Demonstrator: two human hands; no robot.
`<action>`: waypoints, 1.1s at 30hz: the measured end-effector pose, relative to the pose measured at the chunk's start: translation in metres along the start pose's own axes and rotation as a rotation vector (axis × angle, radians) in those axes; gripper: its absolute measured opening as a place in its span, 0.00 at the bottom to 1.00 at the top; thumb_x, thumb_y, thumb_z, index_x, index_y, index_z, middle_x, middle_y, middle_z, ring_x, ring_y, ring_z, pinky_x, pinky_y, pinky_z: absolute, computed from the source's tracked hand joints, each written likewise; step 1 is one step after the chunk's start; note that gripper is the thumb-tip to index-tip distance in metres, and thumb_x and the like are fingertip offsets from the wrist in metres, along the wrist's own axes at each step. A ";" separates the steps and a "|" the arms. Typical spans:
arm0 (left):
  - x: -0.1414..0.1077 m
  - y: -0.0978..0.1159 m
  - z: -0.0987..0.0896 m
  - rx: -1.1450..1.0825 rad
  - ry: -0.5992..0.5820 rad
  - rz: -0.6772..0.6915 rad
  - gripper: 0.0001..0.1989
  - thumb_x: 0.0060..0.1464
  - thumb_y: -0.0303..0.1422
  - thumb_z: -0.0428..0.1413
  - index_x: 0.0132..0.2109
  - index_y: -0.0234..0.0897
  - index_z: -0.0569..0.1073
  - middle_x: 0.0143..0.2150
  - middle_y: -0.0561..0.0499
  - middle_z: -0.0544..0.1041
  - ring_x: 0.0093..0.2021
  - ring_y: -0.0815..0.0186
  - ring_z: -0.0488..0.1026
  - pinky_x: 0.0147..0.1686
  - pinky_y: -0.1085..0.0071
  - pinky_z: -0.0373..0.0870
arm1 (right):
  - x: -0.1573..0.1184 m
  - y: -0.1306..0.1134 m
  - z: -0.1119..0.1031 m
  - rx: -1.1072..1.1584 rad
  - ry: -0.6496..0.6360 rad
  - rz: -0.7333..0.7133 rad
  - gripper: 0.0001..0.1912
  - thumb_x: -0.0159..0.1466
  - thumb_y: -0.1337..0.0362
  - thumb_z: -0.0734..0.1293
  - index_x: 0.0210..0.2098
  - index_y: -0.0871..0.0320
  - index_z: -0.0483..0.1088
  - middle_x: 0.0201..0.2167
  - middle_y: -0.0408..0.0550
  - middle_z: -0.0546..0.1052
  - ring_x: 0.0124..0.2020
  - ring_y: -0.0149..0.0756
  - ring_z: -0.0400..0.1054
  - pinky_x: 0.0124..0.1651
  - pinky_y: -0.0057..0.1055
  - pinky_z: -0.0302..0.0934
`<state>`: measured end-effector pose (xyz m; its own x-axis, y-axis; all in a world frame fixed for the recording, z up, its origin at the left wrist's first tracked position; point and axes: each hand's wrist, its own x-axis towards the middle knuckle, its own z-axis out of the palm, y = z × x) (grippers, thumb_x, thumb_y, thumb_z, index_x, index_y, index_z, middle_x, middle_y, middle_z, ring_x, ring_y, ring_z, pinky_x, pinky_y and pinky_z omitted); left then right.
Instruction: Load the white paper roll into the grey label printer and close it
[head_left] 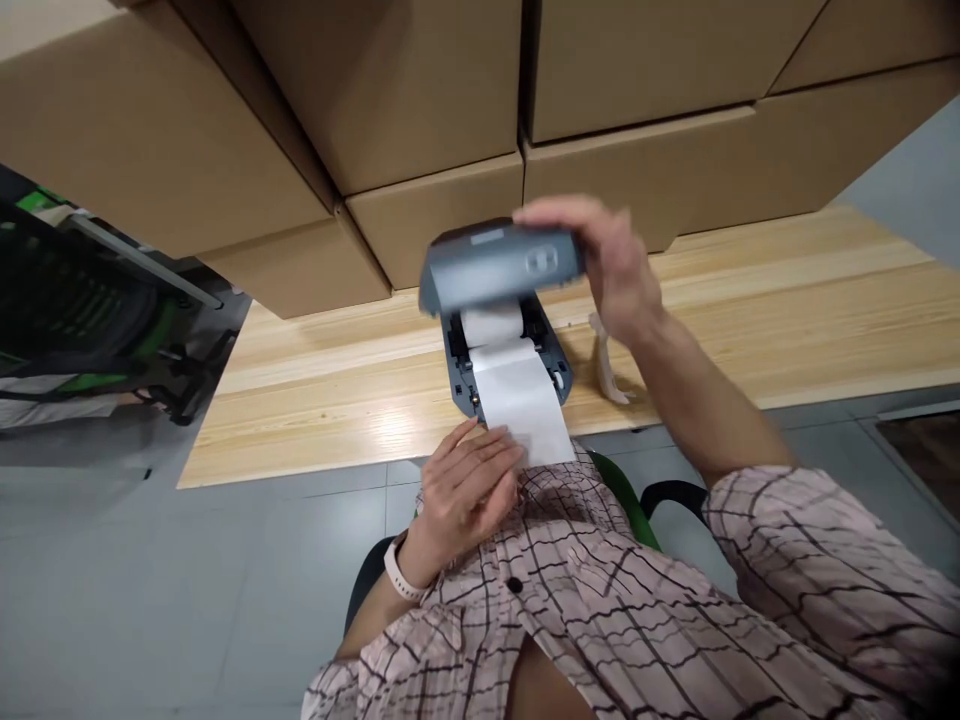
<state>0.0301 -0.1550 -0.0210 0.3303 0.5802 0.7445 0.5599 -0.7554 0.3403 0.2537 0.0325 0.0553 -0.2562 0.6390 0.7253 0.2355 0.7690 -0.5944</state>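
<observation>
A dark grey label printer (pixel 559 372) stands on the table with its lid (pixel 495 270) tilted up. My right hand (pixel 619 265) grips the lid's right end, thumb side hidden behind it. Inside the printer lies a white paper roll (pixel 491 325), partly covered by the lid. From it a white paper strip (pixel 521 395) runs out over the front toward me. My left hand (pixel 472 480) rests on the strip's loose end with its fingers stretched out flat. A white band (pixel 403 572) circles the left wrist.
Large cardboard boxes (pixel 435 220) stand in a row along the back of the wooden table (pixel 315 390). A torn, curled white paper piece (pixel 609 365) lies right of the printer. A black and green chair (pixel 82 290) stands at the far left.
</observation>
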 end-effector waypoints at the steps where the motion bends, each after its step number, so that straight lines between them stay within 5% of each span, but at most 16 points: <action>1: -0.001 -0.001 0.001 -0.013 0.108 -0.014 0.14 0.66 0.23 0.58 0.56 0.40 0.79 0.45 0.51 0.88 0.49 0.60 0.87 0.55 0.53 0.85 | -0.027 -0.005 0.002 0.017 -0.050 -0.035 0.38 0.79 0.37 0.46 0.62 0.50 0.77 0.65 0.46 0.80 0.70 0.46 0.71 0.73 0.52 0.67; 3: 0.003 -0.007 0.007 0.008 0.365 -0.081 0.15 0.67 0.24 0.56 0.55 0.43 0.80 0.46 0.51 0.86 0.50 0.61 0.85 0.56 0.54 0.84 | -0.071 -0.008 0.011 -0.016 -0.036 -0.085 0.26 0.82 0.47 0.53 0.61 0.44 0.78 0.65 0.43 0.80 0.72 0.46 0.70 0.74 0.57 0.65; 5: 0.013 -0.018 0.016 0.016 0.524 -0.236 0.16 0.69 0.30 0.58 0.60 0.46 0.78 0.59 0.48 0.82 0.65 0.56 0.78 0.69 0.46 0.73 | -0.099 -0.006 0.023 -0.055 0.010 -0.108 0.19 0.81 0.54 0.58 0.61 0.42 0.78 0.65 0.42 0.80 0.73 0.47 0.68 0.75 0.59 0.63; 8: 0.033 -0.038 0.030 -0.223 0.448 -0.596 0.31 0.67 0.44 0.62 0.73 0.49 0.67 0.81 0.46 0.60 0.83 0.49 0.52 0.81 0.42 0.48 | -0.114 -0.001 0.037 -0.081 0.102 -0.114 0.18 0.79 0.60 0.61 0.61 0.42 0.77 0.65 0.42 0.80 0.74 0.48 0.68 0.75 0.59 0.63; 12: 0.046 -0.056 0.039 -0.680 0.313 -0.900 0.46 0.60 0.53 0.67 0.78 0.51 0.58 0.83 0.44 0.56 0.83 0.45 0.50 0.81 0.47 0.51 | -0.113 -0.001 0.041 -0.111 0.118 -0.133 0.19 0.79 0.62 0.59 0.61 0.44 0.77 0.65 0.43 0.80 0.73 0.49 0.69 0.73 0.58 0.66; 17: 0.037 -0.060 0.043 -0.718 0.251 -0.900 0.51 0.62 0.55 0.65 0.81 0.54 0.48 0.82 0.43 0.58 0.82 0.45 0.56 0.80 0.48 0.56 | -0.119 0.001 0.040 -0.083 0.097 -0.119 0.20 0.79 0.61 0.59 0.63 0.42 0.76 0.67 0.40 0.78 0.74 0.48 0.67 0.75 0.58 0.64; 24: 0.023 -0.053 0.051 -0.365 0.248 -0.715 0.38 0.71 0.53 0.54 0.80 0.53 0.51 0.83 0.44 0.55 0.82 0.49 0.56 0.76 0.51 0.63 | -0.128 0.006 0.045 -0.111 0.101 -0.006 0.20 0.78 0.54 0.56 0.59 0.39 0.78 0.66 0.37 0.78 0.75 0.51 0.66 0.77 0.64 0.59; 27: 0.003 -0.027 0.049 -0.081 0.518 -0.631 0.26 0.70 0.48 0.57 0.70 0.48 0.67 0.72 0.41 0.71 0.73 0.52 0.69 0.67 0.52 0.72 | -0.125 0.005 0.046 -0.123 0.107 0.008 0.20 0.78 0.53 0.56 0.55 0.42 0.79 0.64 0.40 0.80 0.73 0.52 0.67 0.76 0.65 0.59; 29: -0.010 -0.008 0.047 -0.083 0.593 -0.653 0.15 0.69 0.48 0.58 0.51 0.42 0.77 0.47 0.47 0.81 0.47 0.61 0.80 0.47 0.62 0.78 | -0.123 0.002 0.048 -0.096 0.135 0.001 0.19 0.78 0.56 0.57 0.55 0.42 0.79 0.63 0.40 0.80 0.73 0.52 0.68 0.76 0.64 0.59; 31: -0.015 0.006 0.045 -0.349 0.374 -0.851 0.21 0.68 0.51 0.59 0.34 0.39 0.75 0.29 0.53 0.75 0.28 0.68 0.71 0.30 0.70 0.71 | -0.121 -0.001 0.050 -0.062 0.176 -0.025 0.18 0.77 0.60 0.58 0.55 0.42 0.78 0.63 0.40 0.80 0.73 0.50 0.68 0.75 0.62 0.60; 33: -0.009 0.015 0.043 -0.705 0.074 -1.106 0.29 0.63 0.57 0.61 0.26 0.37 0.73 0.21 0.54 0.71 0.20 0.71 0.65 0.22 0.72 0.63 | -0.119 -0.003 0.051 -0.040 0.196 -0.051 0.18 0.77 0.62 0.59 0.56 0.42 0.78 0.63 0.40 0.81 0.73 0.48 0.68 0.75 0.60 0.61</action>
<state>0.0682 -0.1578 -0.0472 -0.0989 0.9903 -0.0978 -0.0158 0.0967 0.9952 0.2352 -0.0452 -0.0467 -0.0826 0.5805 0.8101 0.2645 0.7965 -0.5437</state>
